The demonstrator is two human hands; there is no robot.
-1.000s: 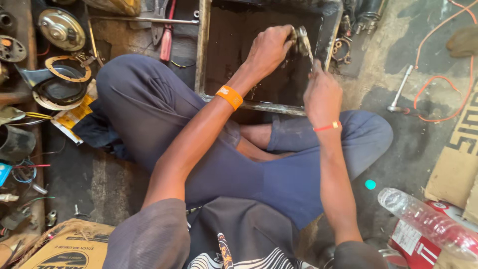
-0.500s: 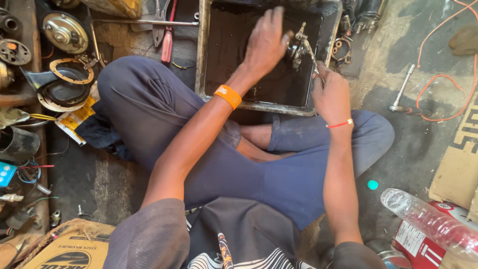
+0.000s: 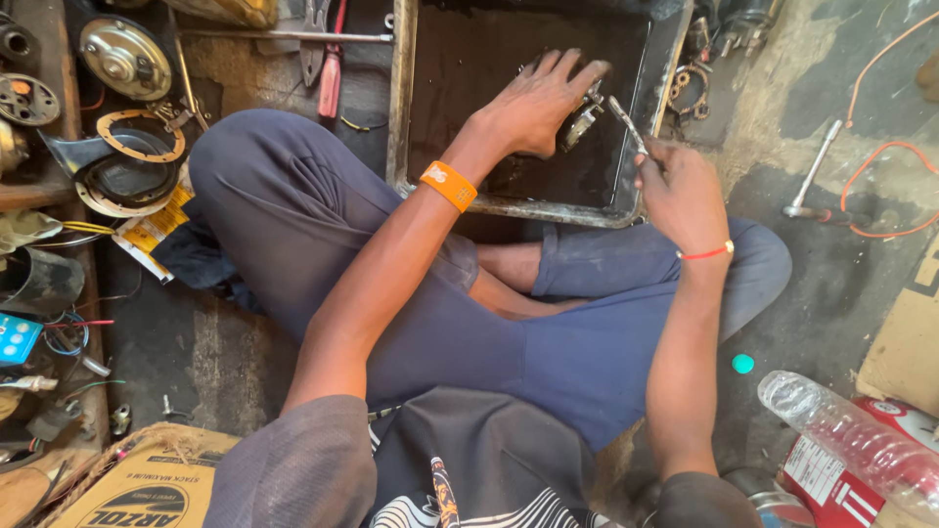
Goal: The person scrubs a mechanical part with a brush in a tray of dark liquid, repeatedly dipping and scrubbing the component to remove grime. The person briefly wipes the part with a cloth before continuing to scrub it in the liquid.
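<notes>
Fingers of the left hand point(image 3: 536, 106) are spread and curled down over a small greasy metal part point(image 3: 579, 119), pinning it against the floor of the dark metal tray point(image 3: 401, 117), while the right hand point(image 3: 675, 186) is closed in a pinch around a thin metal tool point(image 3: 624, 119) whose tip meets the part's right side. The part sits in the far right area of the tray, just inside its right wall. To work it well, the left hand looks best kept pressing flat so the oily piece cannot skid, with the tool angled low and turned in short, controlled strokes; slippery surfaces make a sudden slide toward the fingers the likely risk. The tray's raised right rim lies just beside the right hand's knuckles, limiting how far the wrist can drop, and the near rim rests close to the crossed legs. More open room shows in the tray's left half. Outside, red-handled pliers point(image 3: 331, 68) lie to the left, a hammer-like tool point(image 3: 810, 176) and an orange wire point(image 3: 885, 156) to the right, and a plastic bottle point(image 3: 851, 440) near right.
</notes>
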